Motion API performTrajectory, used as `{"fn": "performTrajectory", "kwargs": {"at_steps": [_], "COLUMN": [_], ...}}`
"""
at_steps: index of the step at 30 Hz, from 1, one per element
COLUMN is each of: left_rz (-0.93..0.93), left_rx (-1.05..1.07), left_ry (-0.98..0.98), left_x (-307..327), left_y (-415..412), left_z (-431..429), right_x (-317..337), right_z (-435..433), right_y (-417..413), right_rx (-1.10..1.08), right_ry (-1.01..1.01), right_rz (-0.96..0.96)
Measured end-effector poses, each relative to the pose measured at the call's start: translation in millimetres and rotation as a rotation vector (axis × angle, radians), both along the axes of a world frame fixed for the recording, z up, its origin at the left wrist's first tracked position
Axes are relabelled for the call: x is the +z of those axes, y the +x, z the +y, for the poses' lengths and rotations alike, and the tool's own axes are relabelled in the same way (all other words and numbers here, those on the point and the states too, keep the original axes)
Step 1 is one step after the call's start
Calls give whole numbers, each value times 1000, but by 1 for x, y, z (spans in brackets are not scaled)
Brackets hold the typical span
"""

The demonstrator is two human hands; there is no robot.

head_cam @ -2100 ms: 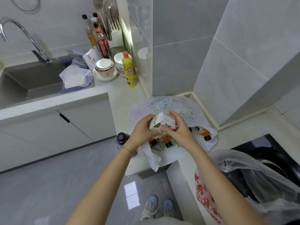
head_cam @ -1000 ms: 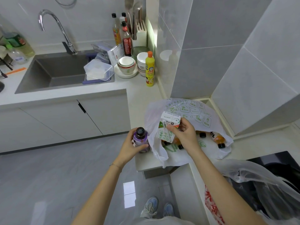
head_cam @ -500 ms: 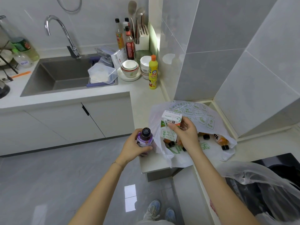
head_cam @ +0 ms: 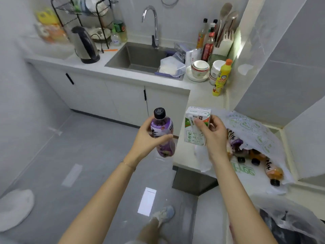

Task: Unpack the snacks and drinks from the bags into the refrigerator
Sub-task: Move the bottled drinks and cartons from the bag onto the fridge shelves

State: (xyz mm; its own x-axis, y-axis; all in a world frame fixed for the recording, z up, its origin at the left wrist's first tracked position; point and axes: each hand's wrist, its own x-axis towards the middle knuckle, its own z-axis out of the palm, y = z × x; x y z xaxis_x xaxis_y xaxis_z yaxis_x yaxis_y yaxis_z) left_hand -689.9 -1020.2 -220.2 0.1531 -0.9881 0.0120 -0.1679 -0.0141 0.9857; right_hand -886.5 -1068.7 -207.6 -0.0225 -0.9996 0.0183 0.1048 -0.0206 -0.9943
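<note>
My left hand point(head_cam: 149, 140) grips a purple drink bottle point(head_cam: 161, 131) with a black cap, held upright over the floor, off the counter. My right hand point(head_cam: 213, 133) holds a white and green drink carton point(head_cam: 195, 126) upright above the counter's corner. Just right of that hand lies a white plastic bag point(head_cam: 255, 131) with green print, its mouth open. Several orange drink bottles point(head_cam: 271, 171) with black caps lie inside it on their sides. No refrigerator is in view.
The white counter point(head_cam: 200, 99) runs back to a sink point(head_cam: 140, 59) with a tap, a kettle point(head_cam: 85, 45), bowls and a yellow dish soap bottle point(head_cam: 220, 78). A second clear bag point(head_cam: 288, 219) sits at the lower right. Grey tiled floor lies to the left.
My left hand has lifted the purple bottle off the counter's edge. Both hands have drawn back from the bag, and the view has swung to the left.
</note>
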Motion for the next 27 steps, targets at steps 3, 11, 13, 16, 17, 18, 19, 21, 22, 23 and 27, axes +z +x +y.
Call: {"fn": "performTrajectory", "kwargs": {"at_steps": [3,11,13,16,17,18,19,21,22,23,27], "left_rz": [-4,-156,-180,-209,-220,-228,-232,-232,-235,-242,-289], "left_rx": [124,523,613,750,798,843,887,974,1013,1049,1130], "left_ry": [-9,-72,-71,-106,-123,-143,-162,-205,-228,-250,-291], "left_x": [13,51,58,68,72,76,80,88,93,97,115], "left_y": [28,102,117,137,142,148,154,167,174,181,210], "left_z": [47,181,219,282,304,327,349,397,420,444,540], "right_x": [3,27,39,56,62,68,73,82,86,90,103], "right_z": [16,91,117,162,178,196,214,252,272,293,387], "right_y": [36,158,187,231,246,259,272,296,307,318,359], "right_rx": [131,505,591,736,784,830,875,965,1008,1050,1169], "right_ry": [-17,-108,-133,-192,-204,-214,-224,-243,-253,-264,-286], "right_rz": [-4,-6,-30,-59,-67,-74,-76,-63,-52,-42,-85]}}
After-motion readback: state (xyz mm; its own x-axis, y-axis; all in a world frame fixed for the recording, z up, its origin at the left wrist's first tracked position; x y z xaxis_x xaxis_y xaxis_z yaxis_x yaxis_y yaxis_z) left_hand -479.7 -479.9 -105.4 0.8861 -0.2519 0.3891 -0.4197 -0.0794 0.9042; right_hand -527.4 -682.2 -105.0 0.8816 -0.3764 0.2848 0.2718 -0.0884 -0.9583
